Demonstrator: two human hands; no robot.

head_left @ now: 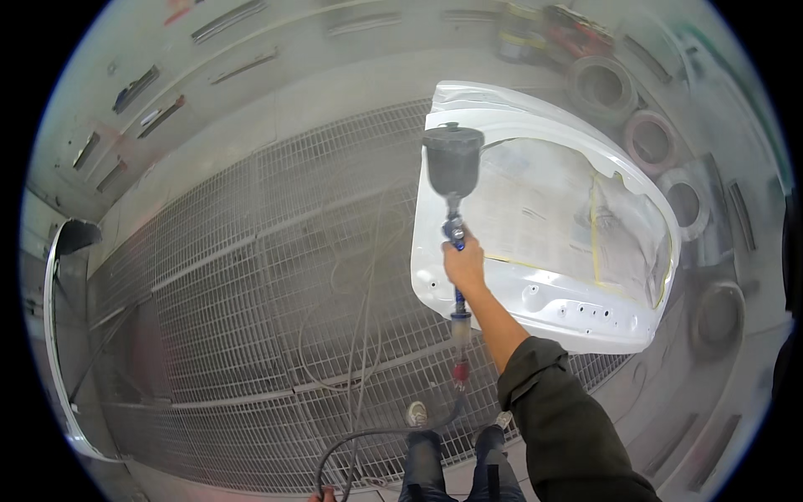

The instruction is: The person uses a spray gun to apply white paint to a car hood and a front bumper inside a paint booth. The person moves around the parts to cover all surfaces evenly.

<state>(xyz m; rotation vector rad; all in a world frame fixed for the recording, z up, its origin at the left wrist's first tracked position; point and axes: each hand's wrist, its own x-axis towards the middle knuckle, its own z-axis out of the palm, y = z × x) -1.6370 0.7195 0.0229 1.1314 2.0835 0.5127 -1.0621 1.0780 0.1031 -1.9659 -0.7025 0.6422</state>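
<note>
My right hand (465, 263) grips a blue and silver spray gun (456, 233) topped with a dark grey cup (452, 159), held over the left part of a white car door panel (585, 326). Paper and yellow tape cover the panel's middle. Below the grip, a fitting with a red part (461, 371) joins a dark air hose (393, 433), which curves down leftward. At the bottom edge, my left hand (322, 495), mostly cut off, holds that hose.
I stand on a metal floor grating (209, 335), crossed by loose hoses. A curved white panel (54, 335) stands at the left. Several rings (648, 142), hazy cans (520, 33) and slotted walls (234, 21) lie beyond the door.
</note>
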